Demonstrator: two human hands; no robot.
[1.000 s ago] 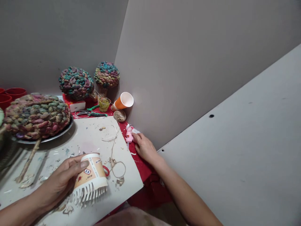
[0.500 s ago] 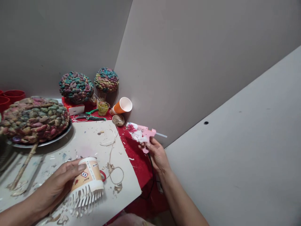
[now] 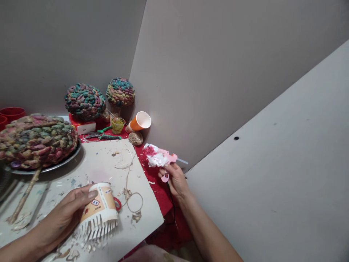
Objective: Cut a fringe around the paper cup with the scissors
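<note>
My left hand is closed around a paper cup printed in orange and white, its lower edge cut into a fringe of strips. Over the red cloth, my right hand grips a pink hot glue gun by its handle. A glue stick pokes out of the gun's back end. Crumpled white tissue with red stains covers the front of the gun, hiding its nozzle. Just behind the cup, part of a red ring shows on the board.
A large shell-covered ball rests on a metal plate at left. Two colourful balls stand behind, near green-handled pliers, a small cup, an orange cup and a twine ball. Shell scraps and twine lie on the white board.
My right hand has turned the glue gun and drawn it slightly left and down, so its handle's label now shows. The left hand still holds the cup, and the view has shifted slightly.
</note>
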